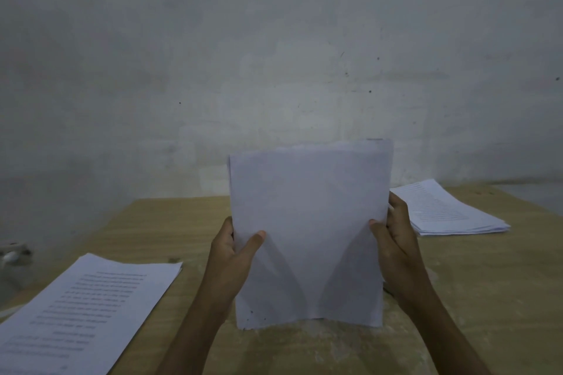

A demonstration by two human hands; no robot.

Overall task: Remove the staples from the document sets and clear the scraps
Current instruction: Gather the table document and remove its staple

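Observation:
A set of white sheets point(309, 222) stands upright on its lower edge on the wooden table point(475, 289), blank back side facing me. My left hand point(234, 256) grips its left edge with the thumb on the front. My right hand point(396, 240) grips its right edge the same way. Small dark marks show near the sheets' lower left corner. I see no staple or staple remover.
A printed stack of pages point(82, 310) lies flat at the near left of the table. Another stack of printed pages point(444, 210) lies at the far right. A pale object point(12, 253) sits off the table's left edge. A grey wall stands behind.

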